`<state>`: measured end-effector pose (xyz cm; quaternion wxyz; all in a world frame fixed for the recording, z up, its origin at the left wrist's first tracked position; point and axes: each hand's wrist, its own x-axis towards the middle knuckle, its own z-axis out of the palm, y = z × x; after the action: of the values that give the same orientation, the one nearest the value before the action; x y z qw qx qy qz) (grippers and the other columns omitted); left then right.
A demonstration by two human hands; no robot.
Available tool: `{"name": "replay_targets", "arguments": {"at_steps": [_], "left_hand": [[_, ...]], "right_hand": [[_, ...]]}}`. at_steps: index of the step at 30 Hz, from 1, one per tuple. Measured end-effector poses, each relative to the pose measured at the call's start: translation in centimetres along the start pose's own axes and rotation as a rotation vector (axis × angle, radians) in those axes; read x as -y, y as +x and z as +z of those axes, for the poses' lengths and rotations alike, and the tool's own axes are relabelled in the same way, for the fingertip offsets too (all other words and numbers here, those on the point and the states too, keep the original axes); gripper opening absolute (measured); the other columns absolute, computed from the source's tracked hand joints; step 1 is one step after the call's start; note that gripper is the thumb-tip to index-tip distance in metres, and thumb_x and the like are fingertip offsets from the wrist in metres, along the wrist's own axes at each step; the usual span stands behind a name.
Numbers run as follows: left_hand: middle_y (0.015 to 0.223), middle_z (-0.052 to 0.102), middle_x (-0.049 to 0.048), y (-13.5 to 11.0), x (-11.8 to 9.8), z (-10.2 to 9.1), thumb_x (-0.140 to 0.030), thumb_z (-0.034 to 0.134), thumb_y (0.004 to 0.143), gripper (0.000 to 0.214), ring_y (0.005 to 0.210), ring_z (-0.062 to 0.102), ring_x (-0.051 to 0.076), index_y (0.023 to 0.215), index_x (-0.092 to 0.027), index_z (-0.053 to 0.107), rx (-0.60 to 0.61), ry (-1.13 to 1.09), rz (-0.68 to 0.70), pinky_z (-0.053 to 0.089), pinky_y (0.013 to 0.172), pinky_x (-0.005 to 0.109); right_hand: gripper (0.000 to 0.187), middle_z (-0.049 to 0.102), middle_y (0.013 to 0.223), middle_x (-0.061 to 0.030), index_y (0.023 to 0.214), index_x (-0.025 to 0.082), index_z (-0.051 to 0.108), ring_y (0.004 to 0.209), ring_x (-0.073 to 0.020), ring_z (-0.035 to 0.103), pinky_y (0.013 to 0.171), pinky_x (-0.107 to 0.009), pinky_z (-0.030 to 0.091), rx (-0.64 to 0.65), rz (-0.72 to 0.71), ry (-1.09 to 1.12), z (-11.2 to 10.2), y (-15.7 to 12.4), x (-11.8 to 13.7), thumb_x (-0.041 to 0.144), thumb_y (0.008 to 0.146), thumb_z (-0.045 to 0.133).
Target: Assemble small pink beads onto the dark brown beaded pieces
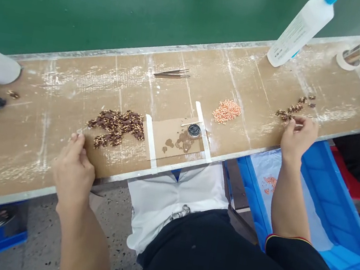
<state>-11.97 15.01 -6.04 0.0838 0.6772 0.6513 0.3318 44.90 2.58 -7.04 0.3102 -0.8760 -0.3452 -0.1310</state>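
Two hands we are working at the desk [29, 148], left hand [73, 171] fingers [75, 142] pinching a tiny piece [79, 131] beside the brown pile [116, 126], right hand [297, 139] fingers [290, 125] pinching a pale piece [298, 125] by the smaller pile [292, 109].

My brown bench [31, 131], dusty, crosses frame. Dark parts pile [116, 126] centre-left; taped cardboard [166, 134] with round tin [194, 130] at centre; orange bits [227, 111] right of it; tweezers [172, 74] above; small brown cluster [292, 109], bottle [300, 31], tape roll [346, 63] upper right.
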Motion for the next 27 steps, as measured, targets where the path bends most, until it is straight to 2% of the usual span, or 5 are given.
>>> {"name": "replay_targets", "arguments": {"at_steps": [3,6,10,20,27], "left_hand": [[0.115,0.087,0.0098,-0.3,-0.2,-0.7,-0.030,0.063,0.081,0.027,0.116,0.079,0.038,0.098,-0.025,0.084,-0.075,0.065,-0.018,0.059,0.108,0.057],[0.076,0.075,0.0037,-0.3,-0.9,-1.5,-0.033,0.065,0.078,0.012,0.080,0.071,0.029,0.073,-0.027,0.074,-0.112,0.077,-0.037,0.054,0.082,0.043],[0.069,0.063,0.0013,-0.2,-2.0,-2.1,-0.027,0.064,0.075,0.009,0.068,0.057,0.023,0.066,-0.026,0.065,-0.042,0.061,-0.031,0.042,0.074,0.036],[0.070,0.061,0.0001,-1.3,-2.3,-2.1,-0.026,0.066,0.072,0.006,0.067,0.055,0.021,0.075,-0.024,0.061,-0.022,0.026,-0.088,0.044,0.071,0.035],[0.086,0.074,0.0012,-2.9,-3.3,-1.9,-0.025,0.078,0.076,0.023,0.078,0.068,0.018,0.097,-0.023,0.084,-0.122,-0.395,-0.202,0.055,0.071,0.033]], "right_hand": [[0.025,0.071,0.102,-0.0161,0.102,0.020,0.071,0.083,-0.0278,0.068,0.085,-0.047,0.059,0.109,-0.136,0.121,-0.3,-2.1,2.9,0.037,0.096,0.054],[0.017,0.073,0.089,-0.0095,0.093,0.024,0.073,0.079,-0.0258,0.068,0.080,-0.042,0.057,0.391,-0.320,0.265,-0.3,-4.0,6.4,0.039,0.094,0.063],[0.009,0.075,0.091,-0.0091,0.090,0.025,0.071,0.079,-0.0255,0.068,0.078,-0.040,0.056,0.619,-0.441,0.318,0.0,-4.6,9.8,0.031,0.093,0.065],[0.012,0.075,0.094,-0.0152,0.084,0.026,0.058,0.091,-0.0320,0.070,0.084,-0.043,0.053,0.620,-0.514,0.010,1.2,-4.4,12.3,0.024,0.096,0.059],[0.013,0.076,0.095,-0.0202,0.084,0.023,0.062,0.089,-0.0345,0.069,0.077,-0.043,0.048,0.623,-0.631,-0.190,1.6,-3.7,13.1,0.020,0.094,0.055]]}}
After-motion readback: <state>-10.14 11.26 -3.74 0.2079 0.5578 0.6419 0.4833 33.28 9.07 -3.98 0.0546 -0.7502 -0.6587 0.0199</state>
